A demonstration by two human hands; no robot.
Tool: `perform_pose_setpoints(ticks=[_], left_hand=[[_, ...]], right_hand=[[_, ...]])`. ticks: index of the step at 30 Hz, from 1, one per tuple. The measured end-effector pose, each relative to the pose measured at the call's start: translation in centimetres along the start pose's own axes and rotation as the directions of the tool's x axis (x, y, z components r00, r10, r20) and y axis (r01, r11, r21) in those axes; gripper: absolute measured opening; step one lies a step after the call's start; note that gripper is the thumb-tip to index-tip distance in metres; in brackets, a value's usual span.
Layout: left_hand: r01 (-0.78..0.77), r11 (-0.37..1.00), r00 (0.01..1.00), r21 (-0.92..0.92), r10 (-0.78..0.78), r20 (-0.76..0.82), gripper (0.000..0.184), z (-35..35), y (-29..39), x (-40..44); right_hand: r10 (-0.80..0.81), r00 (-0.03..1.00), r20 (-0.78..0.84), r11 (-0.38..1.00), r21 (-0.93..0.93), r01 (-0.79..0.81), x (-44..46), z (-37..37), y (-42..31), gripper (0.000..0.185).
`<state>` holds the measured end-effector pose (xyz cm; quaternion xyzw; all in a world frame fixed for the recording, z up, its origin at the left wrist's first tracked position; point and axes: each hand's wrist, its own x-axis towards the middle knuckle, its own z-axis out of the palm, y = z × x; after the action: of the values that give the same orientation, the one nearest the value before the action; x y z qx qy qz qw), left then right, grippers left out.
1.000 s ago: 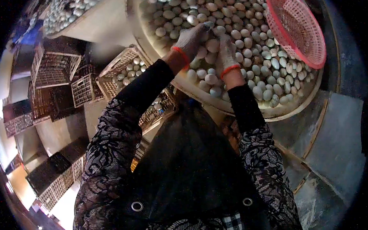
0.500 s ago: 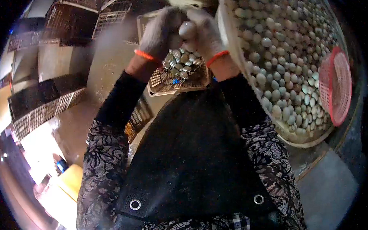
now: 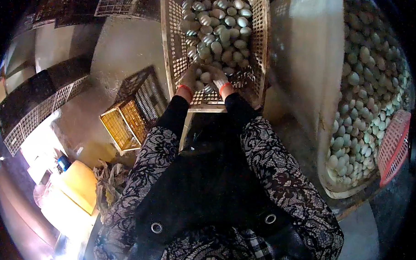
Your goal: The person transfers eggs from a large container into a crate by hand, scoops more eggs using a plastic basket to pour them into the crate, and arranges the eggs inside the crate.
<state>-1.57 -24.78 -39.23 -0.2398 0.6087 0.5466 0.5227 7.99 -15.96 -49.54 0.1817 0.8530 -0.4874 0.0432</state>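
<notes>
My gloved left hand [image 3: 188, 78] and gloved right hand [image 3: 216, 75] are low inside a plastic crate [image 3: 262, 49], near its close end. Their fingers curl around a few pale eggs [image 3: 205, 77] between them, though the exact grip of each finger is partly hidden. Beyond my hands, many greenish-white eggs [image 3: 225, 35] lie in the crate, several of them shiny. Each wrist carries an orange-red band.
On the right stands a large tub [image 3: 324, 148] full of eggs, with a pink-red basket [image 3: 394, 148] at its edge. A yellow-lit crate [image 3: 126, 122] stands left on the wet floor. More dark crates [image 3: 44, 97] line the far left.
My hands have come down from a raised position, where they held an egg, into the crate. The view has shifted, so more of the crate and its eggs shows.
</notes>
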Motion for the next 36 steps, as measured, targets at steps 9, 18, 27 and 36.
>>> perform_pose_setpoints(ticks=[9,18,27,36], left_hand=[[-0.380,0.566,0.876,0.731,0.473,0.090,0.048,-3.4,-5.0,6.9],[-0.292,0.560,0.736,0.775,0.649,-0.192,0.030,11.0,5.1,-9.7],[-0.801,0.531,0.531,0.276,0.418,0.737,0.030,35.8,10.5,-28.2],[-0.951,-0.157,0.278,0.267,-0.048,0.959,0.044,44.4,2.9,-15.4]], right_hand=[[0.040,0.995,0.087,0.968,-0.251,-0.017,-0.9,-3.4,-5.3,0.038],[-0.117,0.877,-0.466,0.966,0.151,0.209,-11.6,-23.2,-18.4,0.027],[0.231,0.698,-0.678,0.957,0.030,-0.287,-31.7,-44.9,-10.7,0.043],[0.519,0.689,-0.506,0.837,0.463,-0.291,-30.7,-42.1,-0.6,0.065]])
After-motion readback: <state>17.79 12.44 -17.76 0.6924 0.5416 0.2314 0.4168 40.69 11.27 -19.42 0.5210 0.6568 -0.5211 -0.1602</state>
